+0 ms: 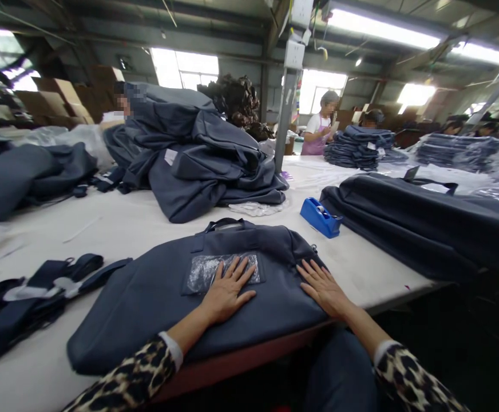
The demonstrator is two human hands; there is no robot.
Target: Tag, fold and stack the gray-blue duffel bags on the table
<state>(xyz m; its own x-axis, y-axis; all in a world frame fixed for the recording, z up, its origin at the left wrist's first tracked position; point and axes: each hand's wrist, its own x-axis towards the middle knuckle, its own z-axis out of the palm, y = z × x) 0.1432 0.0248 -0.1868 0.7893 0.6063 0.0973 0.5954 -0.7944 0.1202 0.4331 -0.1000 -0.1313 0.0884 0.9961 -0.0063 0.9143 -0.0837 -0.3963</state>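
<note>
A long navy fabric bag (155, 303) lies flat along the front edge of the table, its carry handle (228, 222) on the far side. My left hand (228, 289) rests palm down on it, fingers spread, the fingertips over a clear plastic window (198, 273). Near the bag's right end, my right hand (323, 288) presses flat with its fingers stretched out. Neither hand grips anything. A small zipper end (314, 248) shows just beyond the right fingertips.
Bundled dark straps (39, 297) lie at left. A blue tape dispenser (320, 217) stands beside another navy bag (408, 217) at right. Behind are a heap of navy bags (198, 149), a metal post (284, 114) and a folded stack (359, 147). A person (320, 126) stands farther back.
</note>
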